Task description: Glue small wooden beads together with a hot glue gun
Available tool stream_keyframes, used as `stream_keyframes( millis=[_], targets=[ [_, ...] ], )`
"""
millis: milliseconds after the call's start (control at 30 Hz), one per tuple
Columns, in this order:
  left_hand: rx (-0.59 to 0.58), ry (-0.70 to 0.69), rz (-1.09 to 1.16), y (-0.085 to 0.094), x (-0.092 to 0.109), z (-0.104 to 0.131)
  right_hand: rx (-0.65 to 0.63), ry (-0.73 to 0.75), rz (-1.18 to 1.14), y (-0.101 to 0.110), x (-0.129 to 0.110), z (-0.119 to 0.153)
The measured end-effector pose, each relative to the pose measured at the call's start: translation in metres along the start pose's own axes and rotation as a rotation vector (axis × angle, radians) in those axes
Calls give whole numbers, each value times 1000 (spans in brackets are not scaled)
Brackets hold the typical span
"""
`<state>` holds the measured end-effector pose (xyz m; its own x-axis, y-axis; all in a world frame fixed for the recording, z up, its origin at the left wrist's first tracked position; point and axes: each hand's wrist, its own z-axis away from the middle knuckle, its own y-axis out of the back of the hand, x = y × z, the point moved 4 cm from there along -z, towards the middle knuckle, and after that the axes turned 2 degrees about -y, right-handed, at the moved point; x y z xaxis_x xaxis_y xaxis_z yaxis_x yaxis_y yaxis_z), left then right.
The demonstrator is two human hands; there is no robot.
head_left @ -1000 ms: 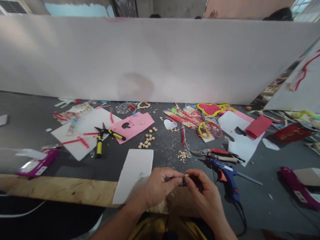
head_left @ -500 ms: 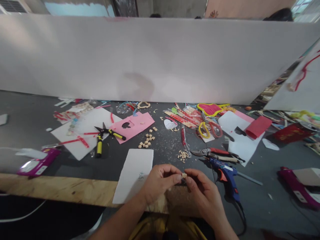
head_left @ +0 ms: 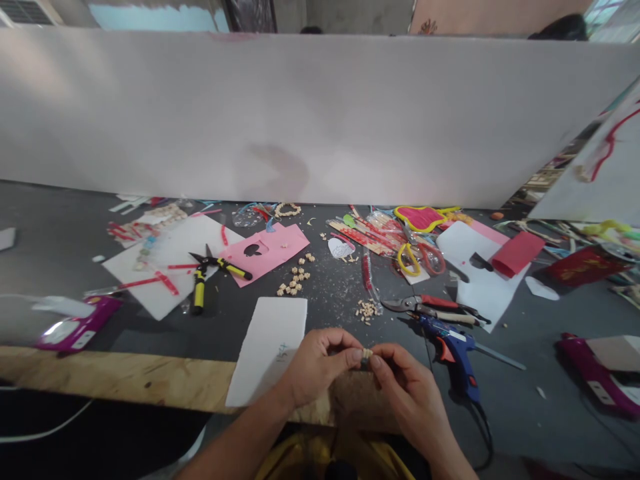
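Pinched between the fingertips of both hands is a small cluster of pale wooden pieces [head_left: 367, 353], just above the table's front edge. My left hand [head_left: 320, 363] is closed on its left side, over a white card [head_left: 273, 327] with handwriting. My right hand [head_left: 413, 387] grips the right side with thumb and fingers; the fingertips hide much of the piece. Beyond the hands lies a heap of short wooden sticks [head_left: 367, 311]. Several similar small clusters [head_left: 295, 285] sit farther left. A blue glue gun [head_left: 457, 343] lies right of my right hand.
Red-handled pruning shears [head_left: 440, 307] lie behind the glue gun, scissors [head_left: 410, 257] farther back. Yellow-handled pliers [head_left: 199, 290] rest at left by pink card [head_left: 280, 247]. Purple devices [head_left: 85, 323] flank both sides. A tall white panel [head_left: 320, 120] closes off the back.
The wooden cluster has turned or shifted slightly between the fingertips, and my right fingers have moved a little. Everything on the table lies as before.
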<state>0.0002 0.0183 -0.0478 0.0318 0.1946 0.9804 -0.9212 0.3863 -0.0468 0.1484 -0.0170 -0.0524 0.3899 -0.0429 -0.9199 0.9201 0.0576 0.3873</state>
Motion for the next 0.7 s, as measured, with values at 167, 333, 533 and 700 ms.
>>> stream_keyframes(
  millis=[167,333,533,700],
  targets=[
    [7,-20,-58,2,-2,-1,-9,-8,-12,-2,-1,1],
    [3,-33,-57,3,-4,-2,-8,-7,3,-2,-1,1],
    [6,-19,-63,4,-4,-2,1,-22,-19,-3,1,0],
    [7,-23,-45,4,-8,-3,0,-25,-34,-4,2,0]
  ],
)
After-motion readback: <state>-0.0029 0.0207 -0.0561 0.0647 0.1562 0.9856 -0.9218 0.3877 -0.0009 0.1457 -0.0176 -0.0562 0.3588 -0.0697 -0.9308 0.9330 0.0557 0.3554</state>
